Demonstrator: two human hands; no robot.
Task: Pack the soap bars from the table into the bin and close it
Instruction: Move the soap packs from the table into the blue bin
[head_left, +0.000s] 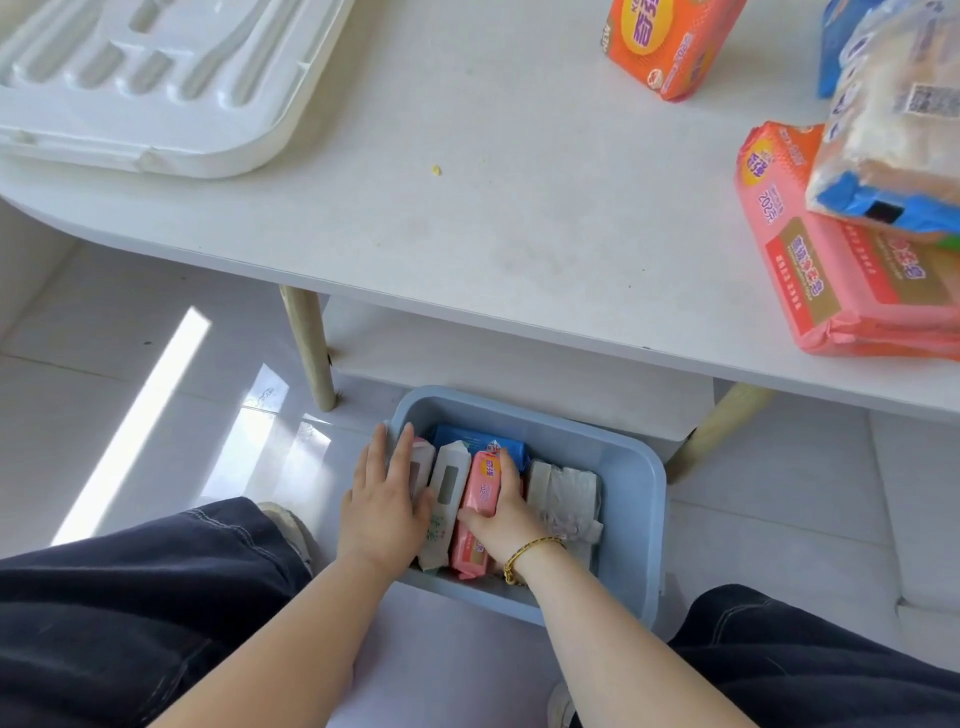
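Inside blue bin, right hand grips pink soap bar; left hand, fingers straight, rests on leftmost bar. Advice: slide pink bar down upright, holding neighbours aside.

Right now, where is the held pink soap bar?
Head view, lower centre: pink soap bar in the blue bin, in the right hand, right of a white-wrapped bar.

Left hand: palm down, fingers straight and close together, pointing away from the body. Right hand: fingers and thumb curled round a pink soap bar, knuckles up. Both forearms bare, reaching forward and down, converging toward each other.
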